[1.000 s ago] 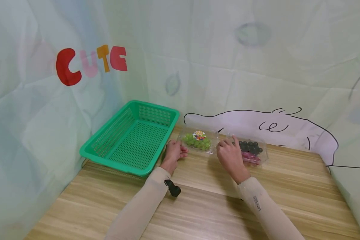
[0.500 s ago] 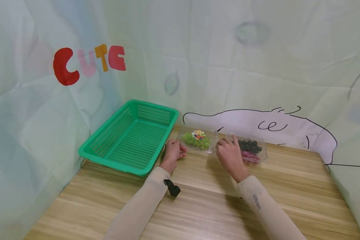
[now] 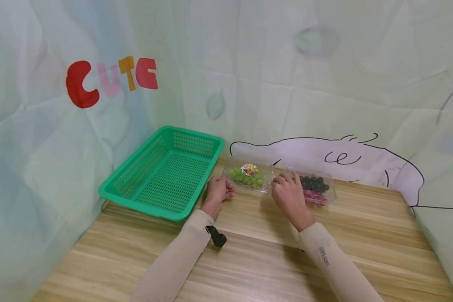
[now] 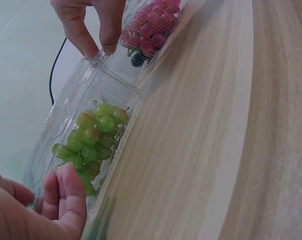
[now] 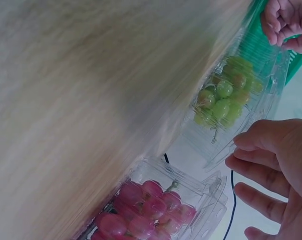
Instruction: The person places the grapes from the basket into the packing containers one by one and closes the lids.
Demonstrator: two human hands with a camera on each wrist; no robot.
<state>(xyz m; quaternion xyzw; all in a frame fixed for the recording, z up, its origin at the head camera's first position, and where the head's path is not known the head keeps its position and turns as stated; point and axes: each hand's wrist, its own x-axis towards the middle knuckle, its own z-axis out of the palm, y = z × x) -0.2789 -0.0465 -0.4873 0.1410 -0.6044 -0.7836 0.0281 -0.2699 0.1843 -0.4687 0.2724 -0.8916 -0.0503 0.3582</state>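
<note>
Green grapes [image 3: 245, 178] lie in a clear plastic clamshell box [image 4: 85, 82] with a round fruit sticker, on the wooden table against the back wall. My left hand [image 3: 216, 193] is at the box's left end, its thumb and fingers pinching the edge. At the other end, my right hand [image 3: 289, 195] pinches the lid corner between thumb and fingertips, as the left wrist view shows. Just right of that hand stands a second clear box [image 5: 206, 200]. Dark grapes [image 3: 314, 184] and red grapes [image 5: 151, 212] fill it.
A green perforated plastic basket [image 3: 143, 205] stands at the left, close beside my left hand. Behind the boxes hangs a printed cloth wall [image 3: 260, 105]. Bare wooden tabletop [image 3: 256, 260] extends in front of both hands.
The right hand's index finger, raised before, is slightly lower now. Both boxes and the left hand stay in place.
</note>
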